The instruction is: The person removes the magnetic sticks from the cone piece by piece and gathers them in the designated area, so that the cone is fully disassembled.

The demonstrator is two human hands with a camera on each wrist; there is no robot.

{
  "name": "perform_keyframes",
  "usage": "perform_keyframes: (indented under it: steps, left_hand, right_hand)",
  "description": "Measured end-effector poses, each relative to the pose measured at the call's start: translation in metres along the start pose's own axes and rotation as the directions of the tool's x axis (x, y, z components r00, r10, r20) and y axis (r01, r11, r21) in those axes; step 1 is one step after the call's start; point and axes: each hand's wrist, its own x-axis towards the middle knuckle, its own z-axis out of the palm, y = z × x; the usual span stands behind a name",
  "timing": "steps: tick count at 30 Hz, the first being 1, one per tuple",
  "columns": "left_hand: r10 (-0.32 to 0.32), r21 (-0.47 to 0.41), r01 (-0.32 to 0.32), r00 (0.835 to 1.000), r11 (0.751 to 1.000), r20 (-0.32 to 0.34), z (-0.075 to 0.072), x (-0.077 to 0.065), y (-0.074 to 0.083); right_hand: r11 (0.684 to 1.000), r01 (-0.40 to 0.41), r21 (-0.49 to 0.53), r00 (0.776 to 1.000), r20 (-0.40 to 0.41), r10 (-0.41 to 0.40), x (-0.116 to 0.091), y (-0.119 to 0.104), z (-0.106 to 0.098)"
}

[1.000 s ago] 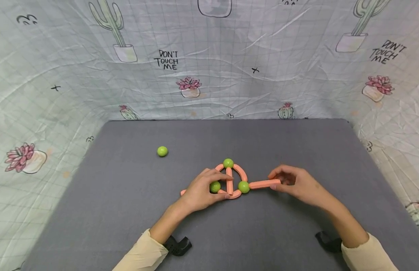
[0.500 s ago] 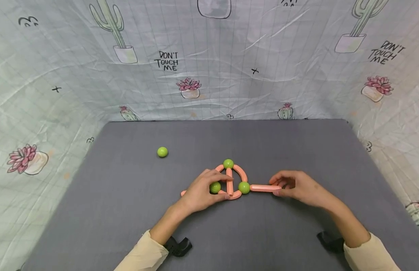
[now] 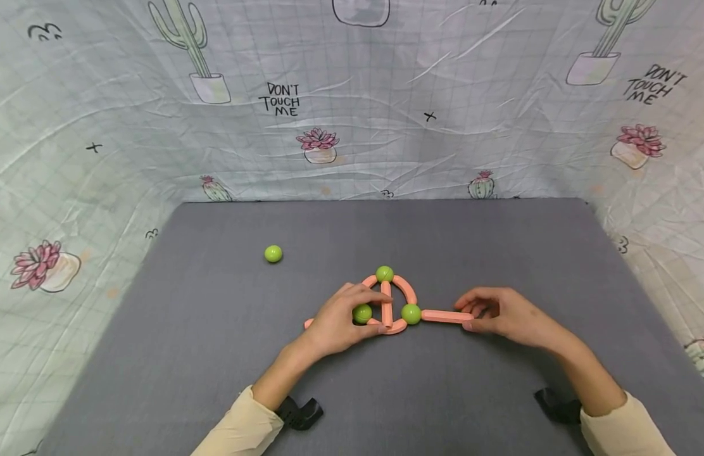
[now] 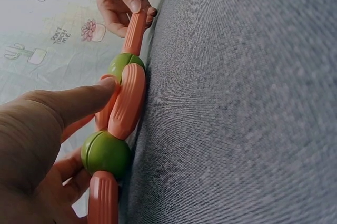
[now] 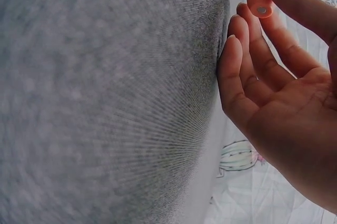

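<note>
Orange curved sticks and green balls form a ring, topped by a green ball [image 3: 384,273]. My left hand [image 3: 332,322] reaches over the ring's left side and pinches an orange straight stick [image 3: 387,310] inside it, thumb at its near end. Beneath that palm sits another green ball [image 4: 106,153], partly covered in the head view. On the right, a green ball [image 3: 411,314] touches an orange magnetic stick [image 3: 443,316] lying sideways. My right hand [image 3: 502,316] pinches that stick's outer end between thumb and fingers; a small silver disc shows in the end face in the right wrist view.
A loose green ball [image 3: 273,254] lies on the grey tabletop [image 3: 215,380], back left of the ring. An orange stick end [image 3: 308,324] pokes out left of my left hand. A cloth printed with cacti [image 3: 375,95] hangs behind and at both sides.
The right-hand stick's outer end has swung slightly toward me and down, so it now lies nearly level with the ball. My right hand moved with it; the left stays put.
</note>
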Motion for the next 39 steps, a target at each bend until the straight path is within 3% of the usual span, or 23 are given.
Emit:
perform_keyframes:
  steps: [13,22,28,39]
  left_hand:
    - [0.000,-0.005,0.000,1.000,1.000,-0.001,0.0002,-0.0004,0.0020]
    - [0.005,0.002,-0.005,1.000,1.000,-0.007,0.0003,-0.0006,0.0009]
    - [0.020,-0.019,-0.020,1.000,1.000,-0.010,0.0007,0.0004,0.0012]
    - [0.000,-0.052,-0.001,1.000,0.999,-0.018,-0.0037,-0.0001,0.0009]
  right_hand:
    - [0.999,0.025,0.023,0.999,-0.026,-0.024,-0.0026,0.0020,0.0022]
    - [0.999,0.052,-0.002,0.999,0.010,-0.052,-0.0032,0.0010,-0.0002]
    - [0.999,0.027,0.020,0.999,0.031,-0.027,-0.0033,0.0006,-0.0023]
    - [1.000,-0.014,0.008,1.000,-0.022,0.014,0.0064,-0.0073,-0.0029]
